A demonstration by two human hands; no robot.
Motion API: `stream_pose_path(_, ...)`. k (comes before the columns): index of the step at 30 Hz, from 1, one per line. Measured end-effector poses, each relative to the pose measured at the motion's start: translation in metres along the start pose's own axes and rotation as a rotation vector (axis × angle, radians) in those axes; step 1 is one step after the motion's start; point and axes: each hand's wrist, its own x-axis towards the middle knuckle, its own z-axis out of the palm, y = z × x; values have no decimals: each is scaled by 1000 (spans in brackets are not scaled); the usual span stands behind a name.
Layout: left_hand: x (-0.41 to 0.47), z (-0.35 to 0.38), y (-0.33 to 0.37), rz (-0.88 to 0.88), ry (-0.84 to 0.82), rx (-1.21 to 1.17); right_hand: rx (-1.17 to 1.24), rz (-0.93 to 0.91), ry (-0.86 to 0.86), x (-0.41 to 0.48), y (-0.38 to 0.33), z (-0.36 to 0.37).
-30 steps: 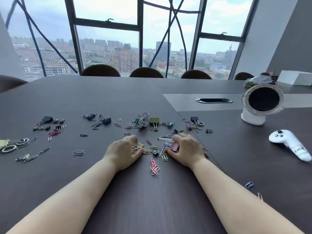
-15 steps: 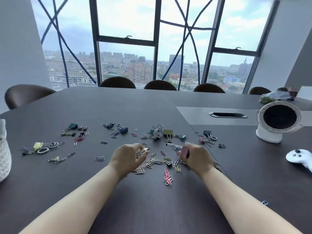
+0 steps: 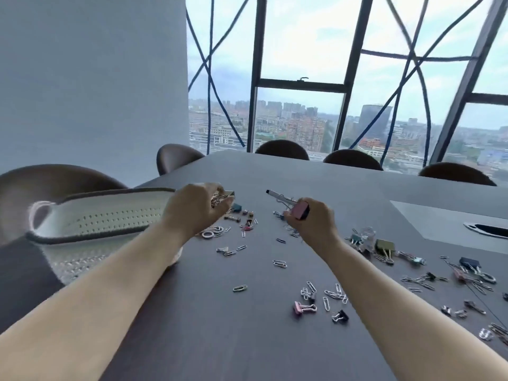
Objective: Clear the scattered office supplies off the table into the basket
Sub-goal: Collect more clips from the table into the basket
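The left hand (image 3: 198,209) was curled round a bunch of paper clips (image 3: 217,200), with an olive binder clip (image 3: 229,193) poking out past the fingertips. It hung above the table (image 3: 220,339), just beside the right end of the basket (image 3: 104,215). The right hand (image 3: 312,225), well apart from the basket, gripped a pink binder clip (image 3: 301,211) together with what looked like a slim white marker (image 3: 275,194), too blurred to be sure. The white woven basket with its dark rim sat at the table's left edge, its mouth open towards the left hand. Scattered clips (image 3: 334,294) lay under and to the right of the right forearm, and more lay beyond both hands. Bare tabletop showed between the forearms and across the far half up to the chairs (image 3: 281,149).
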Motion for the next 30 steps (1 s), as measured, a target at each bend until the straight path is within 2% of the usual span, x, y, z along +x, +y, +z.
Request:
stream_pose_path(4, 7, -44, -53, -117, 36, 95, 98, -42, -14, 11, -32, 50)
stream_pose_path(6, 7, -55, -76, -192, -25, 145, 156, -58, -10, 17, -44, 68)
stream_pose_path(8, 6, -57, -100, -293, -193, 158, 181, -60, -12, 24, -55, 82)
stream_pose_path(11, 0, -60, -124, -382, -495, 26, 199, -58, -8, 31, -67, 97)
stream_pose_path(13, -3, -60, -129, -366, -578, -54, 200, -53, -11, 34, -73, 104)
stream_pose_path(15, -5, -62, -130, -322, -559, -104, 196, -52, -27, 37, -80, 110)
stream_pose_path(19, -11, -65, -140, -264, -384, -137, 233, -84, -43, 39, -95, 128)
stream_pose_path(23, -23, -77, -145, -107, -214, 86, 301, -137, -128, 43, -116, 152)
stream_pose_path(27, -46, -90, -149, -173, -172, 244, 336, -220, -248, 49, -143, 187)
stream_pose_path(30, -67, -98, -151, -235, -114, 219, 150, -282, -393, 40, -152, 207)
